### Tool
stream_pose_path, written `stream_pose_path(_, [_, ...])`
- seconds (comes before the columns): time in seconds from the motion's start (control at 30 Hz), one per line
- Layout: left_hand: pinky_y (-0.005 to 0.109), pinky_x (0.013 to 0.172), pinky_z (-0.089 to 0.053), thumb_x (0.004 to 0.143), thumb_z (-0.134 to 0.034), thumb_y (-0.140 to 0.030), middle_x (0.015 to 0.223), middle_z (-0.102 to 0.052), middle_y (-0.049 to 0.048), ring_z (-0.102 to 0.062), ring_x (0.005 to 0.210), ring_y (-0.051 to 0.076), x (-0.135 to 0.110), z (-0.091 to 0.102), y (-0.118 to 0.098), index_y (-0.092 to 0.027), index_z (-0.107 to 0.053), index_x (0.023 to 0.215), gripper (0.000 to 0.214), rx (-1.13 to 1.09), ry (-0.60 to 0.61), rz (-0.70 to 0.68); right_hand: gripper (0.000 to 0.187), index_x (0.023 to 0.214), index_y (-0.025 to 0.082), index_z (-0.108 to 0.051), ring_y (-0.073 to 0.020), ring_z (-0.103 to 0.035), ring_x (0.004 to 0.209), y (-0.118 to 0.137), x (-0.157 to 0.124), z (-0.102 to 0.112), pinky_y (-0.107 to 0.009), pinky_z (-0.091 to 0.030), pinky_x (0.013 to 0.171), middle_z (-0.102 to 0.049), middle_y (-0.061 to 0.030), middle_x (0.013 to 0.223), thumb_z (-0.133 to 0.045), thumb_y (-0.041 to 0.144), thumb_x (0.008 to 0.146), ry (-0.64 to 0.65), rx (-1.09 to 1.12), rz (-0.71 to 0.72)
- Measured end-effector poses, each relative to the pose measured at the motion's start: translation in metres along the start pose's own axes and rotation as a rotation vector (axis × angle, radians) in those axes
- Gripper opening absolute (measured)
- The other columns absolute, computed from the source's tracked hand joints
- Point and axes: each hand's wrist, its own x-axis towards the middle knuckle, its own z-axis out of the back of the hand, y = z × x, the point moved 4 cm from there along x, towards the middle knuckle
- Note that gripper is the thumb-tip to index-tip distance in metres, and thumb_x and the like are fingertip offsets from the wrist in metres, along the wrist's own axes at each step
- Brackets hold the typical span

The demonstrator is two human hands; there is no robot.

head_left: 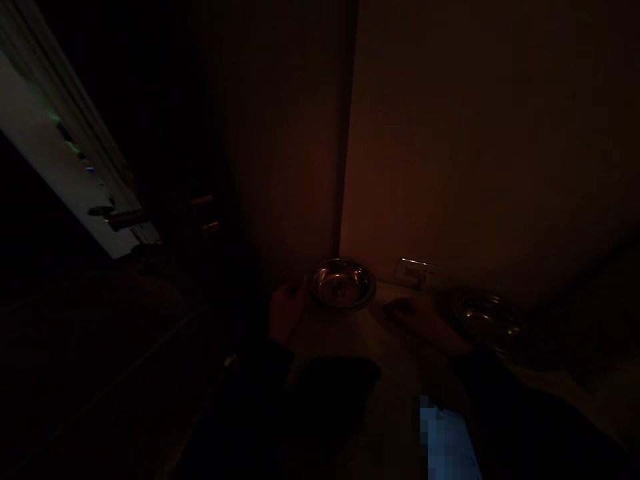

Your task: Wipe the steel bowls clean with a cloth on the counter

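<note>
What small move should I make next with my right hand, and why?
Probably slide your right hand a little farther right to the rim of the dimmer steel bowl, since it sits just past that hand, apparently untouched, while your left hand is beside the other steel bowl.

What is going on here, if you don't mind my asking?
In dim light, a person's left hand is right beside the rim of a stainless steel bowl, though contact is hard to tell. Their right hand is near a second steel bowl in shadow. Both bowls sit on a pale surface.
</note>
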Motion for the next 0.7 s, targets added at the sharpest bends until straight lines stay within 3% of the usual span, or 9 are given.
stream_pose_path(0.13, [0.033, 0.078, -0.048, 0.078, -0.053, -0.028, 0.098, -0.071, 0.0167, -0.065, 0.090, 0.025, 0.029, -0.016, 0.009, -0.008, -0.069, 0.093, 0.029, -0.030, -0.077, 0.063, 0.023, 0.082, 0.015, -0.068, -0.0154, -0.063, 0.067, -0.011, 0.023, 0.007, -0.026, -0.049, 0.060, -0.070, -0.0060, 0.081, -0.048, 0.024, 0.086, -0.037, 0.057, -0.114])
stream_pose_path(0.37, [0.033, 0.077, -0.048, 0.081, -0.050, -0.032, 0.093, -0.072, 0.0143, -0.065, 0.087, 0.026, 0.038, -0.036, 0.025, -0.008, -0.071, 0.088, 0.033, -0.079, -0.057, 0.054, 0.033, 0.117, 0.018, -0.054, -0.0196, -0.058, 0.098, -0.018, 0.054, 0.004, -0.041, -0.050, 0.081, -0.056, -0.0079, 0.118, -0.053, 0.035, 0.089, -0.032, 0.110, -0.232])
stream_pose_path(0.53, [0.030, 0.082, -0.046, 0.084, -0.045, -0.030, 0.101, -0.071, 0.0124, -0.064, 0.094, 0.023, 0.039, -0.042, 0.033, -0.008, -0.069, 0.097, 0.035, -0.136, -0.017, 0.079, 0.031, 0.115, 0.017, -0.055, -0.0193, -0.059, 0.096, -0.014, 0.071, -0.002, -0.040, -0.051, 0.080, -0.057, -0.0073, 0.116, -0.054, 0.034, 0.089, -0.042, 0.130, -0.197])
stream_pose_path(0.7, [0.032, 0.085, -0.046, 0.083, -0.048, -0.028, 0.102, -0.071, 0.0124, -0.063, 0.096, 0.024, 0.040, -0.043, 0.035, -0.008, -0.070, 0.096, 0.032, -0.162, 0.010, 0.090, 0.020, 0.083, 0.012, -0.068, -0.0165, -0.059, 0.073, -0.016, 0.078, -0.001, -0.028, -0.047, 0.065, -0.067, -0.0071, 0.083, -0.055, 0.028, 0.084, -0.097, 0.181, -0.174])
